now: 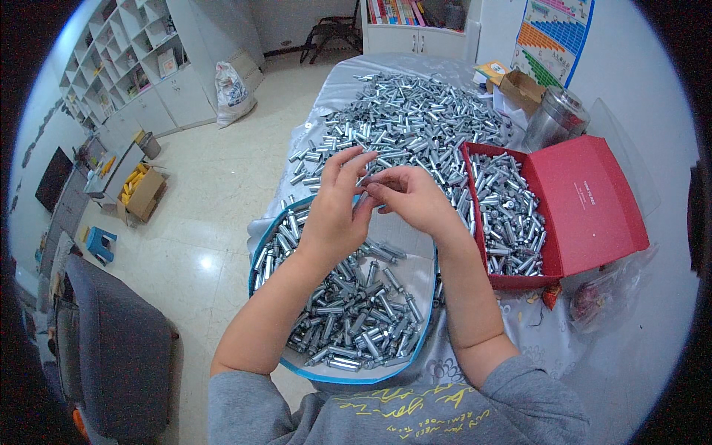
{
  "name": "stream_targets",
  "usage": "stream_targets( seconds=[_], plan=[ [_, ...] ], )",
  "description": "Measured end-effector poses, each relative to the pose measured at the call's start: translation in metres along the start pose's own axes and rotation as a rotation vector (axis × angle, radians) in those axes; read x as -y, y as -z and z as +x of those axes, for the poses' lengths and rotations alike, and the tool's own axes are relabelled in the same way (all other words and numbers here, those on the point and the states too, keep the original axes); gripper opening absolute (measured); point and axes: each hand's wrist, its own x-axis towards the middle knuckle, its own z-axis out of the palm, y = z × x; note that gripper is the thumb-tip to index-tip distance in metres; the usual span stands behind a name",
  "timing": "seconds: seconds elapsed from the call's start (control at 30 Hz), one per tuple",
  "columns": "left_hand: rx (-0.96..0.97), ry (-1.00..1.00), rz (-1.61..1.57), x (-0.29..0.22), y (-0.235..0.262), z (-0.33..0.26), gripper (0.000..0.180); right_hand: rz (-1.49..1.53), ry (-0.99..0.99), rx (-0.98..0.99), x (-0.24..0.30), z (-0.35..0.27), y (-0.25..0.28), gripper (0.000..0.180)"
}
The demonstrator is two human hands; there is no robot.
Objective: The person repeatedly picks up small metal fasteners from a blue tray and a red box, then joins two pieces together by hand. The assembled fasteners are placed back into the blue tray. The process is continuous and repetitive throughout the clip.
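My left hand (337,208) and my right hand (411,196) meet above the table, fingertips together around a small silver metal sleeve (368,183) that is mostly hidden by the fingers. Below them lies a blue-rimmed shallow tray (423,337) filled with several silver sleeves (356,311). A large heap of the same metal parts (408,119) covers the table beyond the hands. To the right stands an open red box (593,200) with more silver parts (508,215) in its base.
A clear jar with a metal lid (556,119) and a small cardboard box (523,87) stand at the far right. A plastic bag (608,297) lies by the red box. A grey chair (119,356) stands on the left, and white shelves (141,67) line the wall.
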Motion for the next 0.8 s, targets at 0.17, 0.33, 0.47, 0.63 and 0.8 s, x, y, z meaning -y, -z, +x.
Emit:
stream_targets(
  seconds=[0.17, 0.33, 0.47, 0.63, 0.8],
  plan=[
    [0.198, 0.276, 0.158, 0.0, 0.007, 0.003, 0.02, -0.002, 0.077, -0.062, 0.011, -0.006, 0.009, 0.018],
    [0.235, 0.053, 0.405, 0.002, 0.001, -0.002, 0.025, -0.597, 0.018, -0.186, 0.016, -0.007, 0.006, 0.039],
    [0.252, -0.024, 0.431, 0.002, -0.001, -0.004, 0.025, -0.851, -0.131, -0.182, 0.015, -0.008, 0.002, 0.054],
    [0.229, -0.064, 0.42, 0.001, 0.002, -0.003, 0.026, -0.642, -0.049, -0.063, 0.014, -0.006, 0.011, 0.05],
    [0.168, -0.097, 0.472, 0.005, 0.003, -0.001, 0.026, -0.507, 0.117, -0.146, 0.014, -0.008, 0.004, 0.037]
  ],
)
